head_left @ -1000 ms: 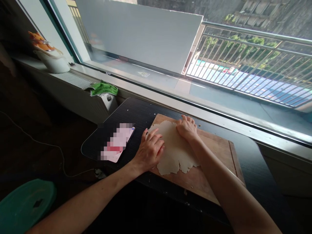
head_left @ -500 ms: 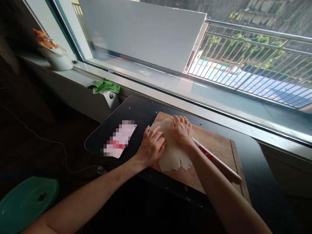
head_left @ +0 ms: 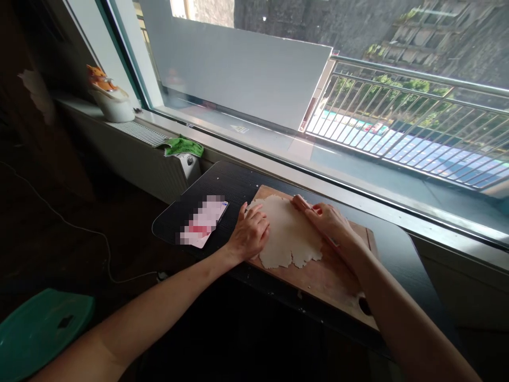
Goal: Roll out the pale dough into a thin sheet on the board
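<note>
Dough (head_left: 288, 231) on left half of board (head_left: 334, 284) looks soft, tear-prone, best held by edges; left hand (head_left: 250, 232) at board's left edge, grip slack, right hand (head_left: 332, 220) mid-board, grip curled round pin (head_left: 301, 202).

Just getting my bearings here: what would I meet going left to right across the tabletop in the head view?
Phone, left hand, sheet of dough, right hand. The rolling pin is left out, as the right hand overlaps it.
</note>
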The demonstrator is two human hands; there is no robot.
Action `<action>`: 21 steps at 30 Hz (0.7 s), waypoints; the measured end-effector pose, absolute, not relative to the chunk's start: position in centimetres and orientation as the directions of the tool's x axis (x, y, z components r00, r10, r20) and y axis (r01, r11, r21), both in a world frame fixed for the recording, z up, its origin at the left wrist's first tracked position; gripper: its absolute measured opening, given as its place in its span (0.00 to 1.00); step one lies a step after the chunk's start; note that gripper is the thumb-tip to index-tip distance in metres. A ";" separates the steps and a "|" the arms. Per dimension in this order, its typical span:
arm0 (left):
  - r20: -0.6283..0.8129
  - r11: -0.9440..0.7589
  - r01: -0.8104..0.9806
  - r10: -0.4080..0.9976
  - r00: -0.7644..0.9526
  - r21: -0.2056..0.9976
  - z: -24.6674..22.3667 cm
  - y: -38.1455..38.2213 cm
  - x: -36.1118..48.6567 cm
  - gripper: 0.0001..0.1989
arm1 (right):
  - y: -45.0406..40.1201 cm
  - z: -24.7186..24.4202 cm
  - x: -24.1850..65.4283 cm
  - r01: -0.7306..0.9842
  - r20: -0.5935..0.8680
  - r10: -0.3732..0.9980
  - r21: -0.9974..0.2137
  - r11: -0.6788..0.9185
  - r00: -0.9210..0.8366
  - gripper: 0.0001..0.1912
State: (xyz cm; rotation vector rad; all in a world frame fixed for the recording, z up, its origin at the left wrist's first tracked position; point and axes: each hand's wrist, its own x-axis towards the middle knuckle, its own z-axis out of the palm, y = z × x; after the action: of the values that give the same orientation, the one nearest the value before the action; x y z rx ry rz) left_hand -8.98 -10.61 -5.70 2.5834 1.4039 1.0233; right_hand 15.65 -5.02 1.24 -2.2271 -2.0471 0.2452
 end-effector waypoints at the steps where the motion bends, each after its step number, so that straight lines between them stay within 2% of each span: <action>1: 0.527 -0.596 0.738 0.758 0.385 0.317 -5.7 -10.6 -9.0 0.10 | -5.7 1.0 16.1 0.979 -0.066 0.997 -0.194 -0.056 0.044 0.20; 4: 0.520 -0.593 0.741 0.761 0.388 0.315 -5.6 -11.0 -8.7 0.09 | -7.0 1.0 17.3 0.973 -0.134 0.991 -0.227 -0.030 -0.001 0.20; 9: 0.483 -0.617 0.718 0.759 0.436 0.323 -4.6 -10.9 -5.6 0.08 | -8.1 2.1 19.5 0.966 -0.128 0.969 -0.122 -0.226 0.210 0.16; 12: 0.407 -0.511 0.796 0.835 0.370 0.325 -3.1 -8.5 -4.2 0.09 | -9.3 2.1 20.6 0.971 -0.150 0.974 -0.137 -0.193 0.172 0.15; 14: 0.317 -0.398 0.866 0.899 0.302 0.303 -2.0 -5.9 -4.2 0.11 | -9.9 1.7 21.1 0.968 -0.163 0.973 -0.164 -0.190 0.164 0.16; 18: -0.073 -0.286 0.932 0.948 0.309 0.224 0.0 -1.0 -5.0 0.21 | -10.2 0.6 21.5 0.956 -0.164 0.966 -0.183 -0.229 0.200 0.15; 21: -0.186 -0.248 0.949 0.941 0.284 0.194 1.0 1.0 -4.9 0.24 | -9.9 0.1 21.8 0.959 -0.165 0.965 -0.166 -0.232 0.205 0.18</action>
State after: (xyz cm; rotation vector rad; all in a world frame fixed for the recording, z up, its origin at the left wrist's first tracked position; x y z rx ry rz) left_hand -4.90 1.02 1.03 2.2888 1.7329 -0.0448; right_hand 21.75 -9.93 0.07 -2.4176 -1.9302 0.3646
